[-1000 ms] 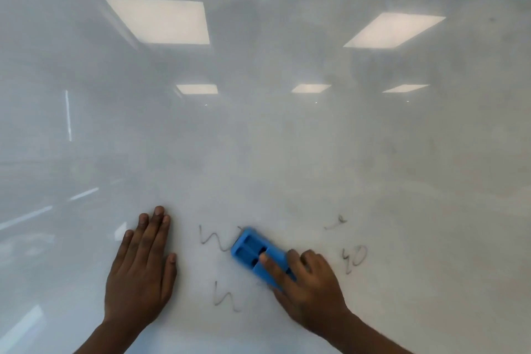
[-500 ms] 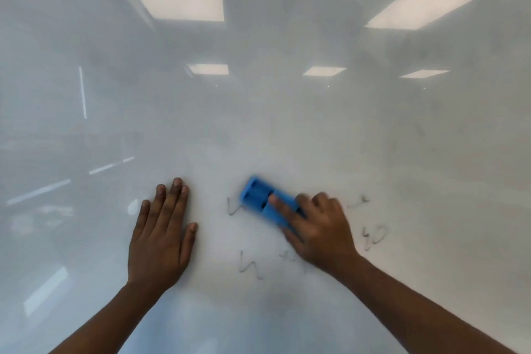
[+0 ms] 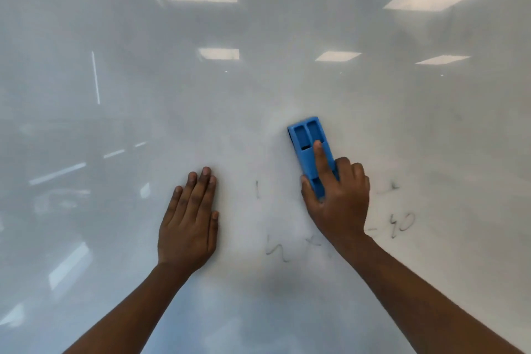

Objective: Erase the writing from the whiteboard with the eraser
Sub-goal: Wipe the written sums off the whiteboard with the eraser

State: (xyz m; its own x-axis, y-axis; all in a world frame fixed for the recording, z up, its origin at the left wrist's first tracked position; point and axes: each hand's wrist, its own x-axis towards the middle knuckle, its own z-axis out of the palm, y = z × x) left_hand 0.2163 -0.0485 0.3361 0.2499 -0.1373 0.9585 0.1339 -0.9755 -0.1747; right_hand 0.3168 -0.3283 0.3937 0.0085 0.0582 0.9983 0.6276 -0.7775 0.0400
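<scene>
While wiping proceeds: my left hand [image 3: 188, 224] spread flat on whiteboard [image 3: 287, 89]; stray marks [image 3: 275, 250] at its 3 o'clock; right hand [image 3: 337, 201] clamps eraser [image 3: 309, 146] against board. Next, I judge: sweep toward 5 o'clock scribble [image 3: 402, 224].

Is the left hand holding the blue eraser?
No, the left hand lies flat and empty on the whiteboard, while the right hand holds the eraser.

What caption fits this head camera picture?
Right hand presses the blue eraser on the whiteboard; left hand lies flat beside faint marks.
</scene>
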